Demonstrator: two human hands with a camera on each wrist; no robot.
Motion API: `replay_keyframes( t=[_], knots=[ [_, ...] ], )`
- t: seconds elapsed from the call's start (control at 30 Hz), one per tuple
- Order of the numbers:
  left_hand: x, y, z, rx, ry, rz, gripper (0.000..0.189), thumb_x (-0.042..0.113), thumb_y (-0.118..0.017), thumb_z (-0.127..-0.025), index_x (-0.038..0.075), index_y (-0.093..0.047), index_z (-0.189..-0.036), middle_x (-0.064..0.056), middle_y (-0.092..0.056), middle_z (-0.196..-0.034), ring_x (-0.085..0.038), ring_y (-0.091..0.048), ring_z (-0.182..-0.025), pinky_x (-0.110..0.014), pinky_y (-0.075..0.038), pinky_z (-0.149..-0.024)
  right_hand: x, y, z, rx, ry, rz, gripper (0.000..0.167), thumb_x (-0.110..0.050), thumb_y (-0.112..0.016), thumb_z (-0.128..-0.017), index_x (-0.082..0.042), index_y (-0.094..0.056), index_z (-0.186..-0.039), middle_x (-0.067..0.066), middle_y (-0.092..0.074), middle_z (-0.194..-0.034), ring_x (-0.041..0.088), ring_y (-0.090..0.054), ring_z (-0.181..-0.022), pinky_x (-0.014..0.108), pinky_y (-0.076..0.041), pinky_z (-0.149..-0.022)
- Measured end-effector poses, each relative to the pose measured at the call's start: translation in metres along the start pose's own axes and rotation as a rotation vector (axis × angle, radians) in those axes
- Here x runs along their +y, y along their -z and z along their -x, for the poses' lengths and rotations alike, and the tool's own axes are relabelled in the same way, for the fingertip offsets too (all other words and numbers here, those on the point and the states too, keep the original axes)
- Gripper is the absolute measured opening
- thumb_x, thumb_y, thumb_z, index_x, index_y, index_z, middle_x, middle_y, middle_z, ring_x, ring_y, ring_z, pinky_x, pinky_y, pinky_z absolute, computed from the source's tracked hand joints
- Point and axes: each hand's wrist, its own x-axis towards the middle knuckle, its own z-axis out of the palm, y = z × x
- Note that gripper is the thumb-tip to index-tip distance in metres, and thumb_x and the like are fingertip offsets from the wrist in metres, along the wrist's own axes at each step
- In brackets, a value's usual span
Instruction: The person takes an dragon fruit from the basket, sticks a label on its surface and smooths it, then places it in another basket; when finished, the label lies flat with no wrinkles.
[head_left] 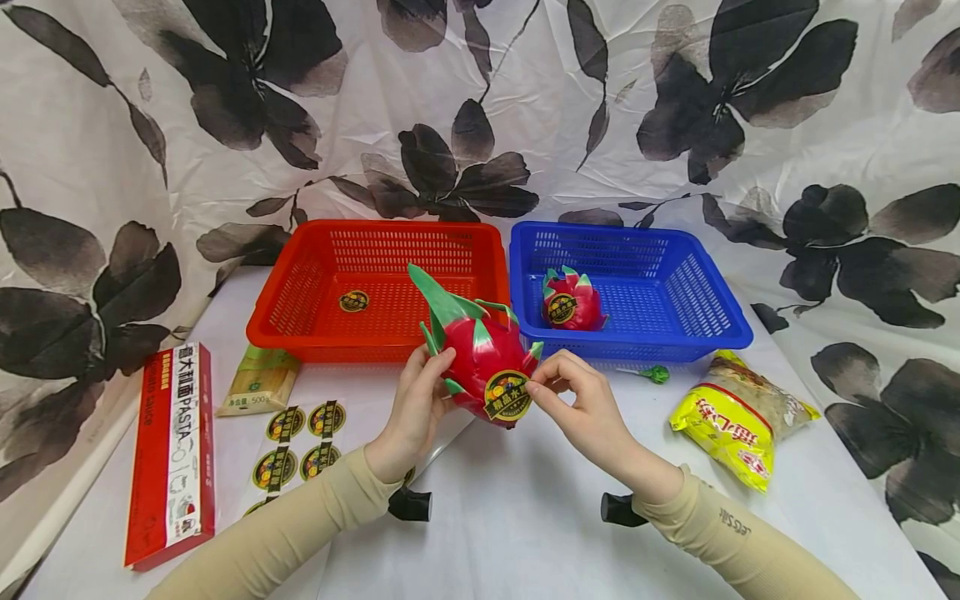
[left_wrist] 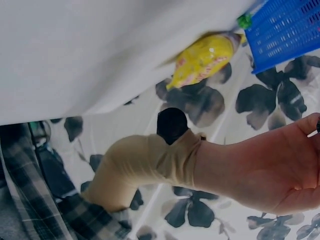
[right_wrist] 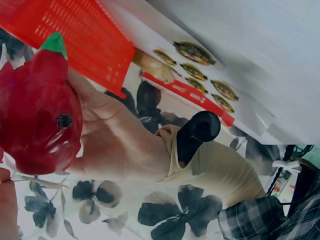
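Note:
A red dragon fruit [head_left: 483, 346] with green leaf tips is held in the air over the near part of the table. My left hand [head_left: 416, 408] grips it from the left side, thumb in front. On its lower front is a round black-and-gold sticker [head_left: 507, 397]. My right hand [head_left: 581, 404] pinches the right edge of that sticker between thumb and index finger, the other fingers curled. The right wrist view shows the fruit's glossy red underside [right_wrist: 40, 115] against my left palm [right_wrist: 112, 137]. In the left wrist view only part of my right hand [left_wrist: 275, 170] shows.
A red basket [head_left: 375, 342] holds one round sticker; a blue basket [head_left: 637, 343] beside it holds another stickered dragon fruit [head_left: 573, 304]. At left lie a pasta box [head_left: 168, 450], a noodle packet [head_left: 258, 382] and a sticker sheet [head_left: 300, 442]. A green lollipop [head_left: 657, 374] and yellow snack bag [head_left: 738, 421] lie right.

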Motion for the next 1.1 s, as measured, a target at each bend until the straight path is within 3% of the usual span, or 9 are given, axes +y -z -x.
replay_keyframes(
  t=[0.67, 1.1],
  knots=[
    [-0.0001, -0.0036, 0.0007, 0.0, 0.014, -0.019, 0.054, 0.029, -0.048, -0.104, 0.0, -0.037, -0.148, -0.017, -0.058, -0.137, -0.011, -0.066, -0.1, -0.026, -0.058, -0.086, -0.0016, 0.0014, -0.0029, -0.005, -0.059, 0.026, 0.006, -0.003, -0.067, -0.099, 0.0, -0.071, -0.096, 0.009, -0.07, -0.092, 0.012, -0.062, -0.089, 0.025, -0.054, -0.081],
    [-0.001, -0.0048, 0.0012, -0.007, 0.007, -0.031, 0.055, 0.03, -0.048, -0.105, 0.0, -0.036, -0.149, -0.02, -0.055, -0.141, -0.015, -0.065, -0.103, -0.026, -0.058, -0.086, -0.0022, 0.001, -0.0044, -0.006, -0.08, 0.068, 0.005, -0.004, -0.069, -0.097, -0.003, -0.07, -0.092, 0.008, -0.068, -0.09, 0.013, -0.061, -0.086, 0.023, -0.055, -0.075]
  ],
)
